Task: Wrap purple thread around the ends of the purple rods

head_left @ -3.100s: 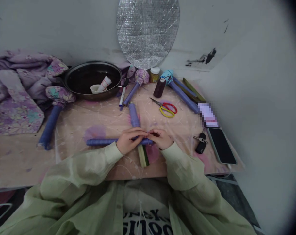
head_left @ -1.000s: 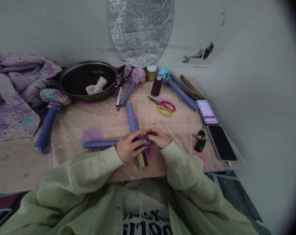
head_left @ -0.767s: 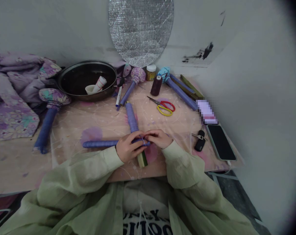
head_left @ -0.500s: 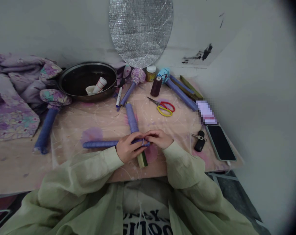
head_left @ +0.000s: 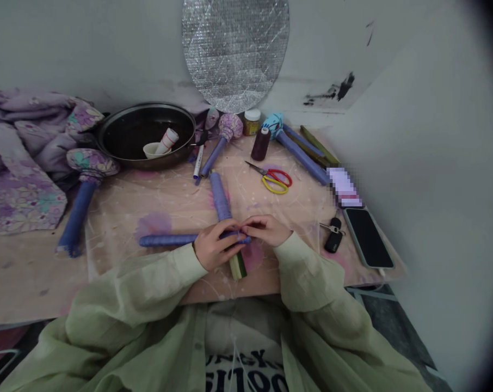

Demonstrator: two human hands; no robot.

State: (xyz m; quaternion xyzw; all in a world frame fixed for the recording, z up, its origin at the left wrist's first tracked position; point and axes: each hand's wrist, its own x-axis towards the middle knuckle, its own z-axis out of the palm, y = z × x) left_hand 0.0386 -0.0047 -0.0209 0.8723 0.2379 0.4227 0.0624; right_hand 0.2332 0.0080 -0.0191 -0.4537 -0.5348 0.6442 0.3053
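Observation:
My left hand (head_left: 216,246) is closed around a thin stick wrapped in blue-purple material (head_left: 168,240), which lies crosswise in front of me. At that stick's right end, the fingertips of my right hand (head_left: 267,229) are pinched together against the left fingers. Whether a thread or a loose end of the wrapping is between them is too small to make out. Under my left hand runs a thicker stick (head_left: 220,197), wrapped in purple over its far part. Its near end (head_left: 238,267) is bare and greenish.
Scissors (head_left: 275,181) and a dark thread spool (head_left: 260,144) lie beyond my hands. At right are a key fob (head_left: 333,236) and a phone (head_left: 368,238). A black pan (head_left: 119,155), a marker (head_left: 198,162) and cloth-headed wrapped sticks (head_left: 80,212) (head_left: 303,157) stand around the tabletop.
My right wrist has shifted very slightly to the right, its fingertips still at the stick's end. The left hand keeps its hold, and the other objects stay in place.

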